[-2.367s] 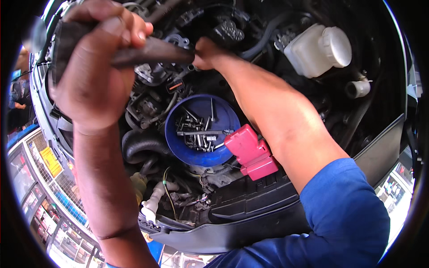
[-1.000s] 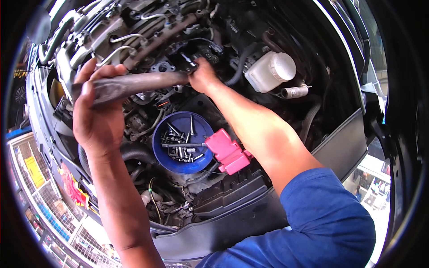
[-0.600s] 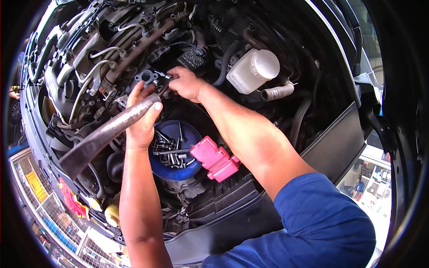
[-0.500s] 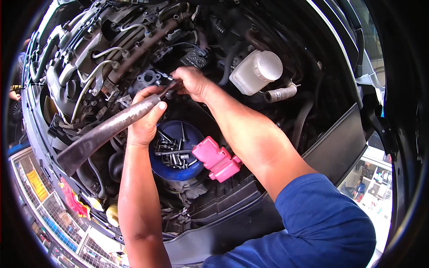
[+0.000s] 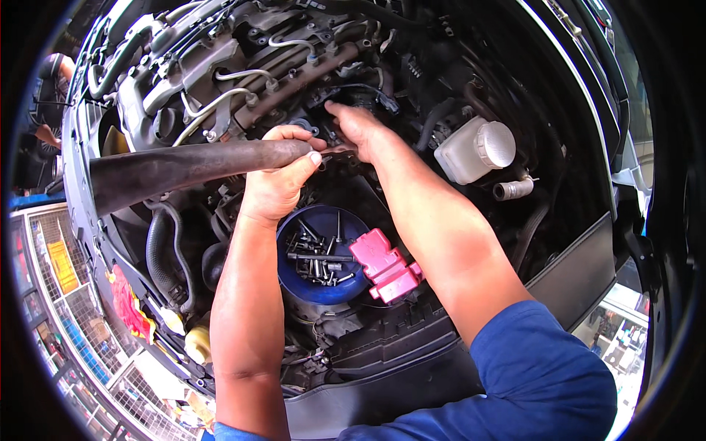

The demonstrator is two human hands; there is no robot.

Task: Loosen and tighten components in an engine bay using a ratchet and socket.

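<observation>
A long dark metal pipe (image 5: 176, 173) tapers toward the engine, and a thin brownish metal shaft (image 5: 337, 149) sticks out of its narrow end. My left hand (image 5: 276, 180) is wrapped round that narrow end, thumb on top. The shaft's far end runs under my right hand (image 5: 362, 134), which closes about it beside the engine; its lower fingers and whatever the shaft fits onto are hidden. Just below my hands sits a blue bowl (image 5: 312, 295) with several bolts (image 5: 323, 268) and sockets in it. A pink plastic piece (image 5: 384, 266) leans at the bowl's right rim.
The engine (image 5: 198, 81) with its metal fuel lines fills the upper left. To the right stand a white fluid reservoir (image 5: 474, 151) and an uncapped hose end (image 5: 513, 189). A red and yellow cloth (image 5: 129, 305) lies at the left edge. Another person (image 5: 51, 110) is at the far left.
The pipe's wide end has swung up, bringing it nearly level. Both hands now sit farther right in view, and the whole engine bay has shifted right as the view turned.
</observation>
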